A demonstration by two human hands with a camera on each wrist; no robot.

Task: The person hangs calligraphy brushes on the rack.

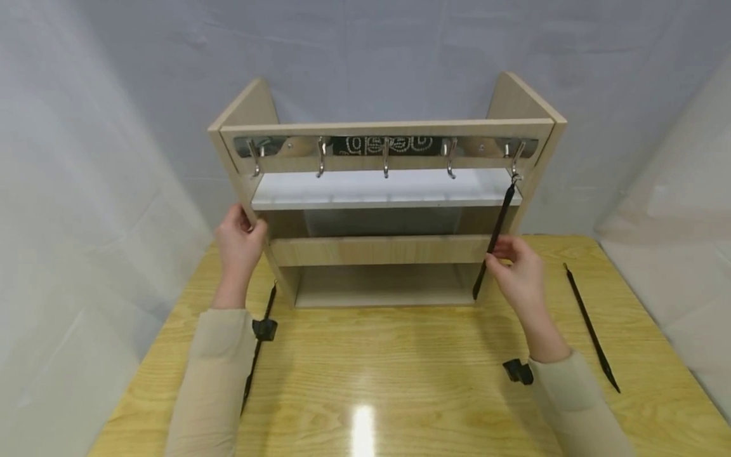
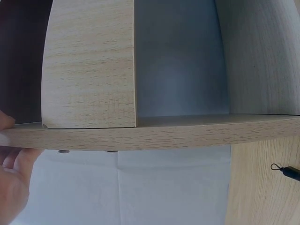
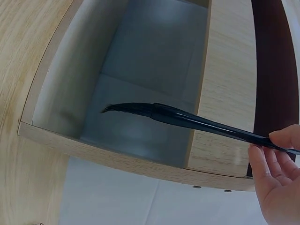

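Note:
A black calligraphy brush (image 1: 500, 219) hangs tip down at the right end of a wooden shelf unit (image 1: 377, 251), its loop at the rightmost metal hook (image 1: 518, 157). My right hand (image 1: 521, 274) pinches the handle between thumb and fingers. In the right wrist view the dark bristles of the brush (image 3: 176, 117) curve slightly, in front of the lower compartment. My left hand (image 1: 240, 244) grips the front edge of the unit's left side panel, with the thumb inside and fingers outside in the left wrist view.
Several more hooks on the metal strip (image 1: 354, 146) hold nothing. A second brush (image 1: 271, 301) lies on the wooden table (image 1: 377, 362) by my left forearm, partly hidden by the wrist camera (image 1: 264, 329). Another brush (image 1: 588, 324) lies at the right.

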